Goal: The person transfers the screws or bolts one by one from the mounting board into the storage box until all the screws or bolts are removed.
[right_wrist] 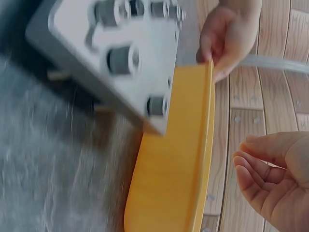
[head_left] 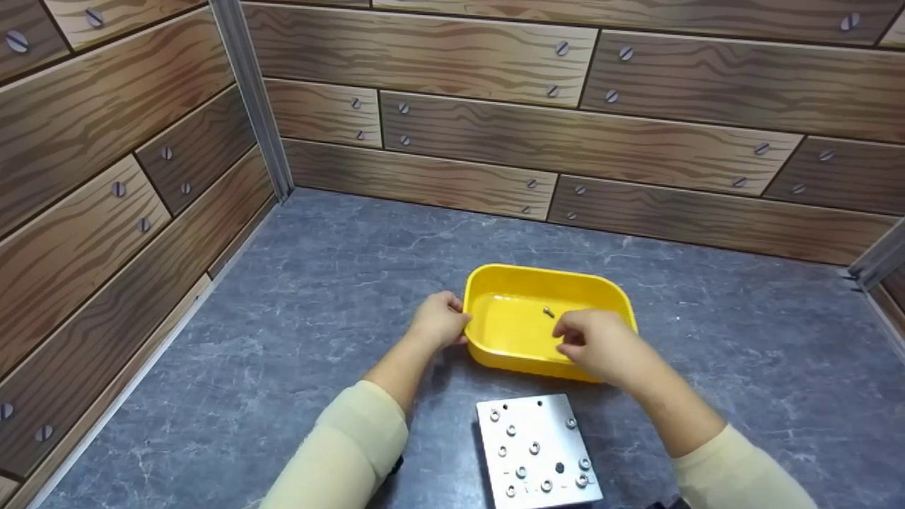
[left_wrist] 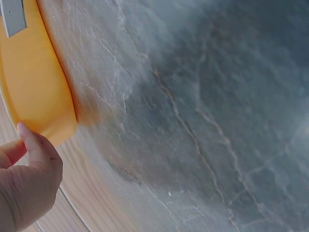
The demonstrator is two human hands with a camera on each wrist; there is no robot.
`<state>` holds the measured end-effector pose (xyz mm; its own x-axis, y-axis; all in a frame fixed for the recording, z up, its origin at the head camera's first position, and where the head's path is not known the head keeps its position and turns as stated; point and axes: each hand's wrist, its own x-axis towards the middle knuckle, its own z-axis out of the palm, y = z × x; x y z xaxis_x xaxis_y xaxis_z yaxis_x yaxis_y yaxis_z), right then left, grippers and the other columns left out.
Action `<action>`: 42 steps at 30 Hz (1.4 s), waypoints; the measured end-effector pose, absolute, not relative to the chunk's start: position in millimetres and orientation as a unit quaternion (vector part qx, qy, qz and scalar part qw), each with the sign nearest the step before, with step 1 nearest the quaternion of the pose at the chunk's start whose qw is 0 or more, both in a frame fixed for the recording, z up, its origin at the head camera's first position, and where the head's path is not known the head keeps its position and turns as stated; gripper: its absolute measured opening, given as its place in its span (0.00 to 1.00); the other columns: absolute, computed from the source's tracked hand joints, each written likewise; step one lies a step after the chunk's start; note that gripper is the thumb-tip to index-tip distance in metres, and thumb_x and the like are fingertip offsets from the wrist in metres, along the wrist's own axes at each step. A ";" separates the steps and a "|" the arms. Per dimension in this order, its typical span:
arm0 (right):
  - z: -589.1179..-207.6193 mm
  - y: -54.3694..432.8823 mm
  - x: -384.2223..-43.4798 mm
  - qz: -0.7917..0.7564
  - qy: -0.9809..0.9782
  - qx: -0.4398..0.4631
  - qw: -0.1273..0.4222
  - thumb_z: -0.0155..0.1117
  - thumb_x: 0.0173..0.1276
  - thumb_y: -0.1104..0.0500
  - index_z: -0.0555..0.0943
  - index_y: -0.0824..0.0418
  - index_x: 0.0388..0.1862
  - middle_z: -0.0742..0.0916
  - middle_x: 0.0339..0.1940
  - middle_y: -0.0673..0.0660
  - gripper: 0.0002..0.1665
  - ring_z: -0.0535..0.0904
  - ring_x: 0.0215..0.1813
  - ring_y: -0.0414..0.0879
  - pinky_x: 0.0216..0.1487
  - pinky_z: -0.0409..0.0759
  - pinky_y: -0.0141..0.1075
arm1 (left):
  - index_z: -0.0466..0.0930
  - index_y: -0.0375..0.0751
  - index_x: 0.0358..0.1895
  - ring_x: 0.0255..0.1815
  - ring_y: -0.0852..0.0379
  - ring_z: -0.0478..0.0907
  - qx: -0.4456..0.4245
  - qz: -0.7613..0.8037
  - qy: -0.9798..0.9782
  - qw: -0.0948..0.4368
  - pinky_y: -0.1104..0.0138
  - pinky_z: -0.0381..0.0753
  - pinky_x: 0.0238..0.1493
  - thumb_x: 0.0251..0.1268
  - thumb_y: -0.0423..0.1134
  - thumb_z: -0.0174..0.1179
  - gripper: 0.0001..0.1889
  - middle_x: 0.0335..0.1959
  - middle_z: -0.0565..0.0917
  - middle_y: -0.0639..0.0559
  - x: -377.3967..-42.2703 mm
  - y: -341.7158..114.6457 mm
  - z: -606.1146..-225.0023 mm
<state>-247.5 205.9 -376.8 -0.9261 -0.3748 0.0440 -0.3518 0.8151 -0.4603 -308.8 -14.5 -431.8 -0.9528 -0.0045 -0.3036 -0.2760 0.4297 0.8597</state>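
My left hand (head_left: 440,322) grips the left end of a yellow plastic bin (head_left: 523,366), its thumb and fingers at the rim. In the left wrist view that hand (left_wrist: 34,179) is at the bin's end wall (left_wrist: 38,82). Over the bin's right part hovers my right hand (head_left: 601,346), fingers loosely bent; the right wrist view shows nothing between the fingers of this hand (right_wrist: 273,176). One small screw (head_left: 549,312) lies on the bin floor. Nearer the front sits a metal block (head_left: 523,481) with several socket head screws (head_left: 534,447) standing in its top.
The bin and block stand on a grey marbled tabletop (head_left: 318,297). Wood-patterned panels (head_left: 452,120) wall in the back and left, joined by a grey metal corner post (head_left: 254,92). The block's top also has dark holes.
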 end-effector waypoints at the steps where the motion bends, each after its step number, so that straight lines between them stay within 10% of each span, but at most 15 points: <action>1: -377.4 202.4 -245.4 -0.241 0.949 -0.200 0.024 0.64 0.58 0.65 0.80 0.62 0.33 0.82 0.26 0.50 0.04 0.75 0.31 0.42 0.35 0.79 0.36 | 0.72 0.34 0.37 0.24 0.58 0.76 -0.084 0.528 0.835 0.129 0.72 0.82 0.26 0.61 0.31 0.56 0.04 0.33 0.75 0.44 -308.8 -14.5 -431.5; 42: -418.5 142.1 -217.5 -0.174 0.903 -0.386 0.072 0.66 0.47 0.66 0.75 0.54 0.21 0.74 0.18 0.43 0.10 0.68 0.24 0.36 0.25 0.71 0.28 | 0.73 0.34 0.35 0.21 0.59 0.74 -0.073 0.544 0.828 0.117 0.71 0.82 0.26 0.60 0.30 0.57 0.04 0.31 0.74 0.45 -306.1 -16.1 -431.6</action>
